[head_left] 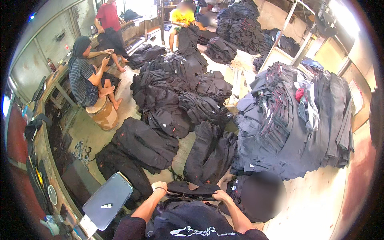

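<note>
Gripping dark garment w/ both hands, low centre, just above lap: left hand closed on its left end, right hand closed on right end. Judging best to be keeping waistband taut & level, edges matched, pulling evenly so no twisting. Working over pale floor w/ dark garment piles & tall stack at right. Phone lying lower left. Other people sitting farther back.
</note>
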Demonstrator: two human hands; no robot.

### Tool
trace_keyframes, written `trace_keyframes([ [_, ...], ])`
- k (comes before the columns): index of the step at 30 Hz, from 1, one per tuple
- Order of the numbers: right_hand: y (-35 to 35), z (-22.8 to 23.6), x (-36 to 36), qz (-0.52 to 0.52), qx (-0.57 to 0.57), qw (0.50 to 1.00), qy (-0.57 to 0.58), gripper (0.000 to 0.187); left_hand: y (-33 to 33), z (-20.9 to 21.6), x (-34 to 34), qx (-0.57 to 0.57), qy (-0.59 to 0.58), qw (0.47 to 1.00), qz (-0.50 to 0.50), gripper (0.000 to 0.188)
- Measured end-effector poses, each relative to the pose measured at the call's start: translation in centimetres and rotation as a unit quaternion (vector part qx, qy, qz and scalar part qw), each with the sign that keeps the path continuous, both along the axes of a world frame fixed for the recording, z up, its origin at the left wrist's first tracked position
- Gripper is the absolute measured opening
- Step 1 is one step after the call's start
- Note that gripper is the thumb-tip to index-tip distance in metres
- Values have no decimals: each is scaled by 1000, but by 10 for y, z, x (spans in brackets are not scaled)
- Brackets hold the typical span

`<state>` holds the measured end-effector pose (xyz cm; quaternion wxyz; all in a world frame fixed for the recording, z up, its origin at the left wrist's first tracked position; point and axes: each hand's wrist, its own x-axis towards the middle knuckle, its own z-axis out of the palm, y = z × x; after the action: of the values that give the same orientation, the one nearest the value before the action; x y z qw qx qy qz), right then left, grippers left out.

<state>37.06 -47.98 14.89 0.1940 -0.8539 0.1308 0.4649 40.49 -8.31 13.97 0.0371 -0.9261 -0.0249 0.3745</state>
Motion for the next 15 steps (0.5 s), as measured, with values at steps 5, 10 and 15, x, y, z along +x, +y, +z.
trace_keyframes([
  [5, -58, -41, 43, 21, -177, 978, -107, 35, -11, 7, 94, -61, 70, 996, -1, 33],
  [10, -101, 200, 200, 24, -167, 903, -394, 31, -17, 202, 270, -257, -71, 944, -193, 43],
  [15, -48, 408, 218, -99, -44, 428, -897, 56, -60, 289, 314, -395, -485, 758, -184, 65],
])
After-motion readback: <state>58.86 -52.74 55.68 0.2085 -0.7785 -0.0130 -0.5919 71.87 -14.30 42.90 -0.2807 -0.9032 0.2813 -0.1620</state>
